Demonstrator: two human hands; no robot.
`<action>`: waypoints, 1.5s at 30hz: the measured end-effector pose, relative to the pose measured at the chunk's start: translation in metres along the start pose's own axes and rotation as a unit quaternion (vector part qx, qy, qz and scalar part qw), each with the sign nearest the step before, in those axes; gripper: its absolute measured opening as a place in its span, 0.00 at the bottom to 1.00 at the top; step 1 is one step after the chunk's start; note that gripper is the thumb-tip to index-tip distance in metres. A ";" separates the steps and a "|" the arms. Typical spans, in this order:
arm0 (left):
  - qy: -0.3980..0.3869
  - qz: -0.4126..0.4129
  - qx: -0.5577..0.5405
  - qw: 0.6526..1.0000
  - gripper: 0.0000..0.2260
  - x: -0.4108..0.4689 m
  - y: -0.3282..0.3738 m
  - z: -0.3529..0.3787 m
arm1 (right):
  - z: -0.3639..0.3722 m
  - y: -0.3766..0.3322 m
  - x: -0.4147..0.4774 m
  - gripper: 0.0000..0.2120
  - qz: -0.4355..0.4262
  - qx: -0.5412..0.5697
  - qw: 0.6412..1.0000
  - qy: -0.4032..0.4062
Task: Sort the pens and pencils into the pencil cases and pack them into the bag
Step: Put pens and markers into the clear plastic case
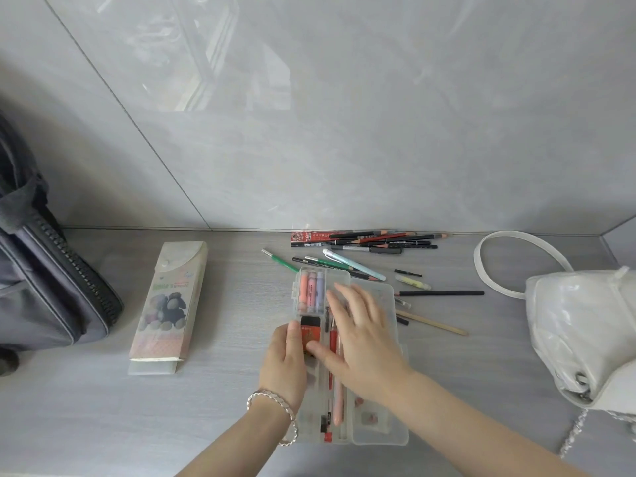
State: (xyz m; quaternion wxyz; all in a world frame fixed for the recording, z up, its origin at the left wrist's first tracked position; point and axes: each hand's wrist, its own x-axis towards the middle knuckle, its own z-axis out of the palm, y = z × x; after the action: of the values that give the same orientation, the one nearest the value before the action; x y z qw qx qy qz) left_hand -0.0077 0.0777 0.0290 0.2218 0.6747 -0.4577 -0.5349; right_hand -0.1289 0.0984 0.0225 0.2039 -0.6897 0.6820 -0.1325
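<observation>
A clear plastic pencil case (378, 432) lies open on the grey table, holding pastel highlighters (311, 291), an orange eraser (308, 333) and red and pink pens (335, 390). My left hand (284, 363) rests on the case's left side, thumb against the eraser. My right hand (361, 335) lies flat over the case's lid with fingers straight. A loose pile of pens and pencils (368, 241) sits behind the case by the wall. A white printed pencil case (168, 304) lies shut to the left.
A dark grey backpack (41, 280) with an open zipper stands at the far left. A white handbag (585, 332) with a strap and chain sits at the right. More loose pencils (437, 293) lie right of the clear case.
</observation>
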 end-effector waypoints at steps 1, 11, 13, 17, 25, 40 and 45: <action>-0.001 -0.006 0.001 1.000 0.15 0.004 0.000 0.001 | -0.006 0.003 0.003 0.44 0.005 0.048 0.998 -0.038; 0.081 -0.029 0.035 0.996 0.20 0.036 -0.001 -0.033 | -0.022 0.139 0.058 0.10 0.244 -0.056 0.968 -0.011; 0.102 -0.032 0.037 0.994 0.21 0.040 -0.002 -0.046 | -0.016 0.148 0.060 0.09 0.241 -0.095 0.964 -0.056; 0.132 -0.045 0.039 0.989 0.25 0.048 -0.011 -0.067 | -0.015 0.144 0.063 0.08 0.223 -0.099 0.968 -0.054; 0.094 -0.081 -0.064 0.990 0.16 0.034 -0.008 -0.040 | -0.030 -0.003 0.033 0.19 0.090 0.368 0.925 -0.037; -0.026 -0.042 -0.170 0.984 0.10 0.020 0.010 -0.003 | -0.005 0.000 0.002 0.14 -0.178 0.047 0.982 -0.052; -0.034 -0.022 -0.169 0.985 0.11 0.019 0.012 -0.006 | -0.013 0.007 0.003 0.14 -0.192 0.067 0.977 -0.068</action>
State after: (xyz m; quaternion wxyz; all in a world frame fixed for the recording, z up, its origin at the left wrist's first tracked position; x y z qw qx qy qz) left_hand -0.0065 0.0546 0.0301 0.3053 0.6188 -0.3531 -0.6319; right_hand -0.1412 0.0947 0.0302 0.2661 -0.8001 0.5109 -0.1675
